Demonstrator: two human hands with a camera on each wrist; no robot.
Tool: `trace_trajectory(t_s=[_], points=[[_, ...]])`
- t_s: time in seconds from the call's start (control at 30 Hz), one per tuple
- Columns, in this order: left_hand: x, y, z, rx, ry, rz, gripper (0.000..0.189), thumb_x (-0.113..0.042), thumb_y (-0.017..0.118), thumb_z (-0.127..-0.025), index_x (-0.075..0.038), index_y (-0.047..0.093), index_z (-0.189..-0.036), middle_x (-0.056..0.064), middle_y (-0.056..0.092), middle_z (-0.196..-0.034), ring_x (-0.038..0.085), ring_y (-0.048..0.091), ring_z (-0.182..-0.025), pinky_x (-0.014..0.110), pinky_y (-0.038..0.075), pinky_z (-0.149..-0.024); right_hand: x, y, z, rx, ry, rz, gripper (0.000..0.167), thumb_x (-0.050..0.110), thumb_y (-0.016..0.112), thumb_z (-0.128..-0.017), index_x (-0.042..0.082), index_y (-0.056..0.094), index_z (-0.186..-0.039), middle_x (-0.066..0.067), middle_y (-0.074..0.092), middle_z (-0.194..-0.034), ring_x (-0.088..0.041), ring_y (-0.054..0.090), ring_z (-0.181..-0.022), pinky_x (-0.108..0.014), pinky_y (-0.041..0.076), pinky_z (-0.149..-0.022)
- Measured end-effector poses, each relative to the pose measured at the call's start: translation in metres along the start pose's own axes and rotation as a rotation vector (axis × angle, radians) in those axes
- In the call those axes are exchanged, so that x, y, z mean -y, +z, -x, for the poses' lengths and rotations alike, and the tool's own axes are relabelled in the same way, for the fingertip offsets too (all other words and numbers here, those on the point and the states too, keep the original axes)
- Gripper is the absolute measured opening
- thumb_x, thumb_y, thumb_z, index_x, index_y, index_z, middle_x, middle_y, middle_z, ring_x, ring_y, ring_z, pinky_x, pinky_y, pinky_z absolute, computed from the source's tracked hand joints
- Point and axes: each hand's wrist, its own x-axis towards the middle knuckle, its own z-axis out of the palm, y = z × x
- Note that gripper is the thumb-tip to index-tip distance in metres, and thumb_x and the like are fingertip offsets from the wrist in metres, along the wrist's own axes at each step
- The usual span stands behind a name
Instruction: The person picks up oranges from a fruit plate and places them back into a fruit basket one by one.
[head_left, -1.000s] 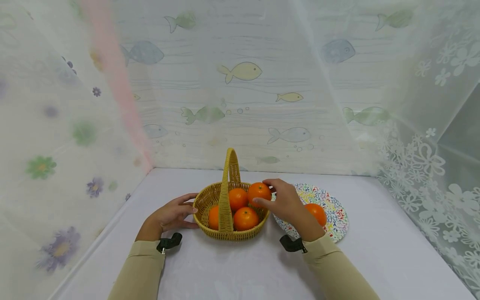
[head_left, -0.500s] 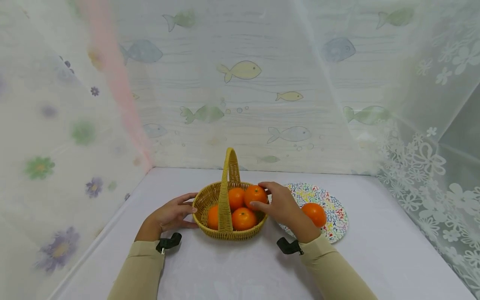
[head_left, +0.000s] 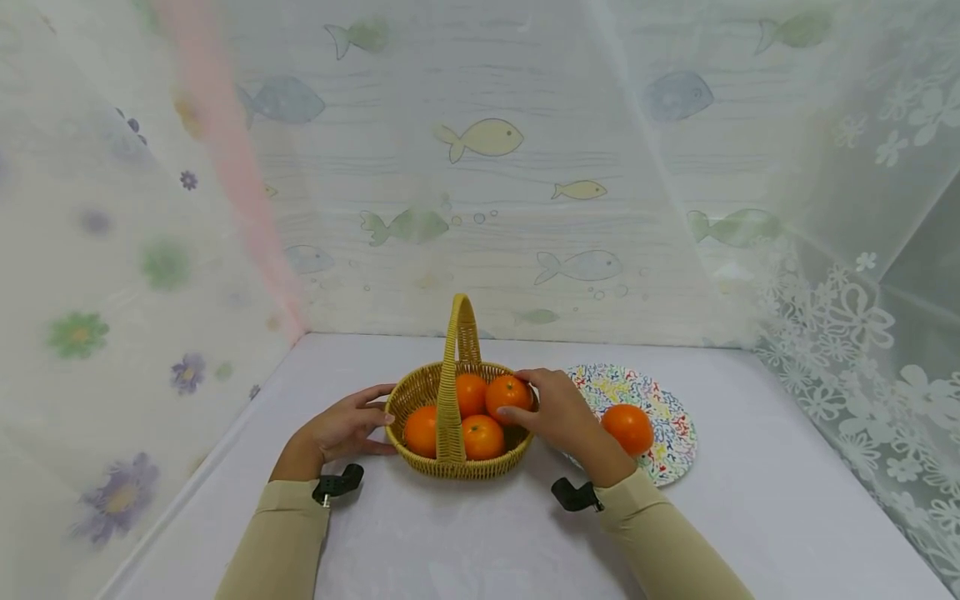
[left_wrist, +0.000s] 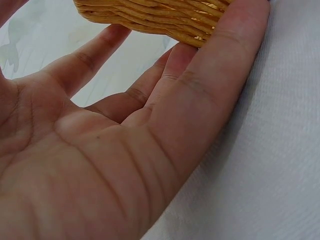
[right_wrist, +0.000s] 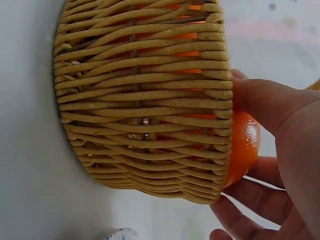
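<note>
In the head view, a yellow wicker basket [head_left: 465,472] with a tall arched handle stands on the table. Inside lie several oranges, including a front one [head_left: 482,437], a left one [head_left: 422,432] partly behind the handle, and a rear one [head_left: 471,394]. My right hand [head_left: 558,410] grips another orange [head_left: 507,398] at the basket's right end, thumb in front and fingers behind; its top bulges above the rim in the right wrist view. With fingers spread and fairly straight, my left hand [head_left: 348,427] touches the basket's left end, fingertips against the weave [left_wrist: 150,17] in the left wrist view.
To the right, a round plate [head_left: 673,442] with a colourful pattern bears one orange [head_left: 628,429], partly behind my right forearm. A white cloth covers the table [head_left: 465,542]. Sheer curtains [head_left: 480,192] with fish and flower prints close off the back and sides.
My right hand has moved left and slightly down with its orange, which now sits lower in the basket. The front and left oranges have shifted a little left. My left hand stays put.
</note>
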Motion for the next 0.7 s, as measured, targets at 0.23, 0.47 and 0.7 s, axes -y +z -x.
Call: trace_trajectory(t_s=[0.23,0.47,0.7], points=[[-0.0002,-0.0007,0.0011,0.007,0.004,-0.009,0.075,-0.01,0.067,-0.096,-0.016,0.032,-0.162,0.02,0.03,-0.166,0.038,0.039,-0.145,0.064,0.053,-0.1,-0.0035,0.0057,-0.0008,-0.015,-0.03,0.031,0.062,0.049,0.082,-0.085,0.012,0.068,-0.133,-0.004,0.072,-0.127,-0.027,0.06,-0.118,-0.045,0.055,-0.1],[0.0009,-0.0011,0.0018,0.009,0.0,-0.006,0.073,-0.01,0.066,-0.097,-0.017,0.033,-0.162,0.017,0.026,-0.169,0.039,0.037,-0.147,0.064,0.053,-0.101,-0.0045,0.0076,-0.0006,-0.007,-0.039,0.087,0.065,0.051,0.081,-0.085,0.013,0.068,-0.135,-0.007,0.068,-0.131,-0.032,0.057,-0.121,-0.048,0.054,-0.101],[0.0014,-0.0009,0.0005,0.021,0.012,-0.006,0.072,-0.01,0.066,-0.097,-0.017,0.033,-0.162,0.018,0.028,-0.168,0.038,0.038,-0.146,0.064,0.053,-0.101,-0.0091,0.0099,-0.0032,0.008,-0.038,0.123,0.064,0.051,0.081,-0.086,0.012,0.068,-0.136,-0.008,0.067,-0.131,-0.031,0.057,-0.119,-0.047,0.053,-0.102]])
